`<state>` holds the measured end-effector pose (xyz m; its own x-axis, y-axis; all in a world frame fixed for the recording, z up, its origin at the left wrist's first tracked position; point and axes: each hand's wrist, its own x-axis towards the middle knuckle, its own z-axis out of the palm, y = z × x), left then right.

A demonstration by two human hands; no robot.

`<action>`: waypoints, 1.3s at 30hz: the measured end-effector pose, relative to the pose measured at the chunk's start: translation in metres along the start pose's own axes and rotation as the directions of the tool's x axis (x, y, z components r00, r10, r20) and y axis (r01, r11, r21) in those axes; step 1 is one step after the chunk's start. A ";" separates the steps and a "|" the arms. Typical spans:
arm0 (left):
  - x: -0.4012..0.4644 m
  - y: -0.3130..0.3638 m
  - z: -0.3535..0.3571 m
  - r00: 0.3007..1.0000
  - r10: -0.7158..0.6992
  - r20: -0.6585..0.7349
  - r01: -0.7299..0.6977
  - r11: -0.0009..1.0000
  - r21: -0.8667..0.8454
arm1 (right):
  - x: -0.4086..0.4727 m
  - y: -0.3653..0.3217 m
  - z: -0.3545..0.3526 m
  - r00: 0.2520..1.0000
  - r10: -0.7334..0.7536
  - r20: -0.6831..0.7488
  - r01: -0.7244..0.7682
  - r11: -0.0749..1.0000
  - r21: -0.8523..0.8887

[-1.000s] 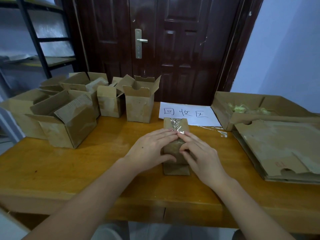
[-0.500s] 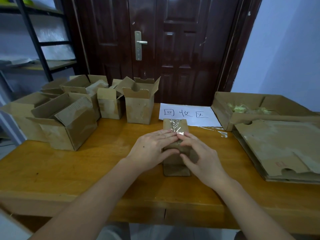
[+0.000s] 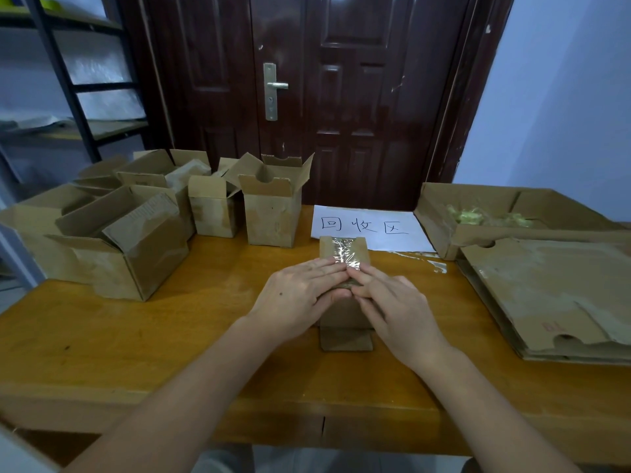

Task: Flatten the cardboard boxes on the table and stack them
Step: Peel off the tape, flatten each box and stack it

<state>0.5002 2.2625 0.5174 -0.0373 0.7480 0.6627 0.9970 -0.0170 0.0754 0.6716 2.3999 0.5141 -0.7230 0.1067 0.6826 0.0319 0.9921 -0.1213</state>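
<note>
Cardboard box (image 3: 344,249), a small one sealed along its top with shiny clear tape (image 3: 345,251), lies near the middle of the counter (image 3: 136,339), its far end touching the white paper sign (image 3: 367,227) and one loose flap (image 3: 345,340) pointing toward the person. Both hands are on it. The left hand (image 3: 300,295) rests over its left side with fingers fairly straight and the thumb tucked against the near face; the right hand (image 3: 392,302) covers its right side, fingertips meeting those of the left at the edge of the tape. Whether either one actually pinches the tape I cannot tell; they look like they are picking at it or pressing there.

My guess is that the tape is the trouble. If it holds while the hands push down, the box may buckle or tear instead of folding along its creases, and a crumpled piece would sit badly on the flattened stack (image 3: 560,295) at the right. A hard tug could also slide the box forward and crease the sign. A strip of peeled tape (image 3: 423,262) lies on the counter just beside it and could stick to a sleeve or to the cardboard. At least 5 open boxes (image 3: 136,247) stand at the left, well apart.
</note>
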 end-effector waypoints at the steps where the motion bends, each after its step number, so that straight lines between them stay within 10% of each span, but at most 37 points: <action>1: 0.000 0.001 0.000 1.000 0.001 -0.009 -0.001 1.000 0.001 | 0.001 -0.001 0.000 1.000 -0.003 -0.002 0.003 1.000 -0.015; 23: 0.001 0.005 -0.004 1.000 0.003 -0.014 -0.003 1.000 0.014 | 0.000 -0.007 -0.011 0.976 0.177 0.129 -0.186 0.980 0.066; 39: 0.001 0.005 -0.009 0.988 -0.121 0.098 0.128 0.989 -0.076 | 0.005 -0.002 -0.011 1.000 0.012 0.005 -0.012 0.996 0.086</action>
<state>0.5041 2.2575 0.5248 -0.1504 0.8060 0.5724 0.9759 0.0286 0.2161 0.6751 2.3987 0.5257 -0.7258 0.1180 0.6777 -0.0188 0.9814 -0.1910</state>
